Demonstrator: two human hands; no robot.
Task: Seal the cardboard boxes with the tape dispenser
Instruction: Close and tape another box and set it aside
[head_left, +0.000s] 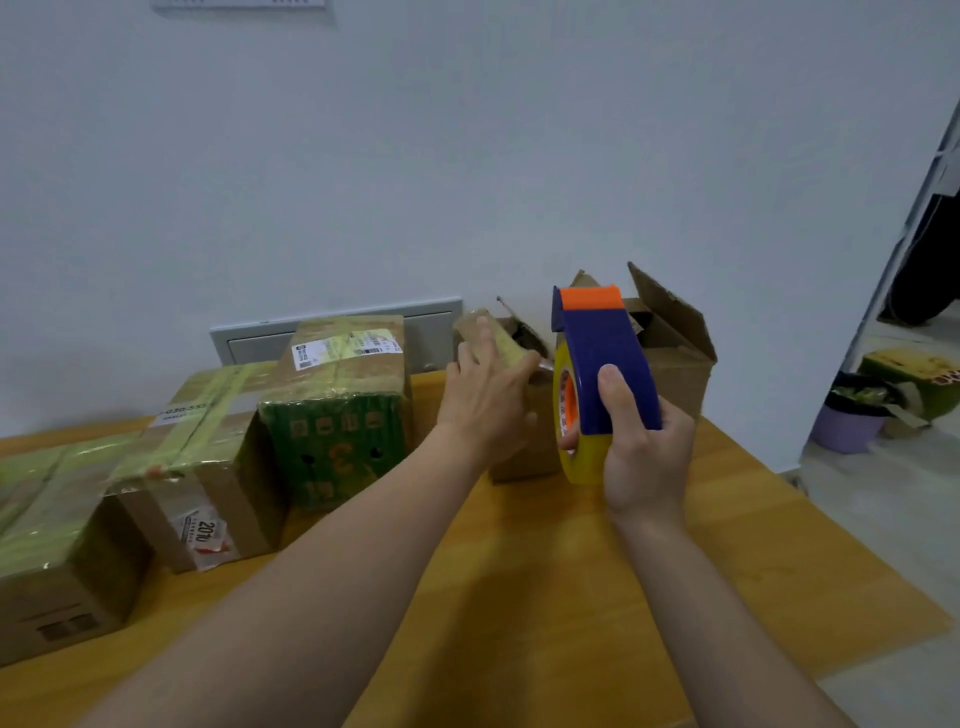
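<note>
My right hand (641, 447) grips a blue tape dispenser (602, 369) with an orange top and a yellowish tape roll, held upright over the wooden table (571, 571). Just left of it, my left hand (485, 395) reaches onto a small open cardboard box (524, 457), with its straight fingers on one raised flap. A second open box (675, 353) with flaps standing up sits behind the dispenser against the wall.
Three boxes wrapped in yellowish tape line the table's left side: a green printed one (337, 410), a brown one (208, 467) and a larger one (57, 545) at the left edge. The table's right edge drops to a grey floor with a purple pot (852, 421).
</note>
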